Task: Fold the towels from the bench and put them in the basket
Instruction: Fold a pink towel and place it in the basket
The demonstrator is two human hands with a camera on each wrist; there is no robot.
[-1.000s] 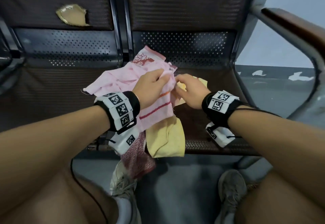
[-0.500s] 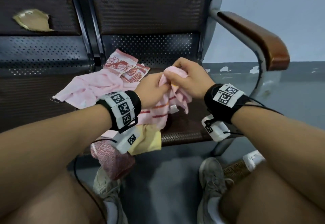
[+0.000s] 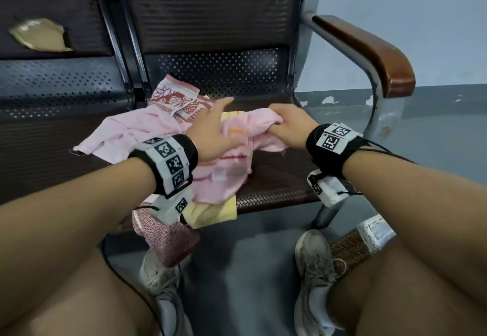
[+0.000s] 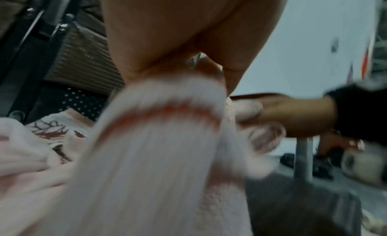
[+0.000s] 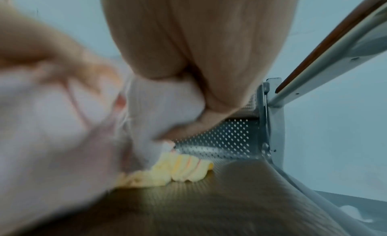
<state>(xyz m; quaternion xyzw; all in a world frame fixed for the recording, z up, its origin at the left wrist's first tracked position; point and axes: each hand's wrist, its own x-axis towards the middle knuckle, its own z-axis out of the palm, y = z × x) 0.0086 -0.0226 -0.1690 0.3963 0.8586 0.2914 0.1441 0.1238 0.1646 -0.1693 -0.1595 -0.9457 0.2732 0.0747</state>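
Observation:
A pink towel with red and orange stripes (image 3: pixel 232 167) lies on top of the pile on the bench seat (image 3: pixel 279 177). My right hand (image 3: pixel 286 124) grips its right edge in a fist, as the right wrist view confirms (image 5: pixel 199 60). My left hand (image 3: pixel 214 128) lies on the towel's middle, and the cloth runs up between thumb and fingers in the left wrist view (image 4: pixel 167 107). Under it lie a plain pink towel (image 3: pixel 118 135), a red-patterned towel (image 3: pixel 179 98), a yellow towel (image 3: pixel 210 213) and a red speckled towel (image 3: pixel 163 238) hanging off the front edge. The wicker basket (image 3: pixel 351 246) stands on the floor by my right foot.
A wooden armrest (image 3: pixel 369 48) on a metal frame closes the seat's right side. The perforated backrest (image 3: pixel 216 69) rises behind the pile. My knees and shoes (image 3: pixel 313 262) are below the seat's front edge.
My hands were close together on a raised bunch of the striped towel. They have moved apart and down, the right hand drawing the cloth out to the right over the seat.

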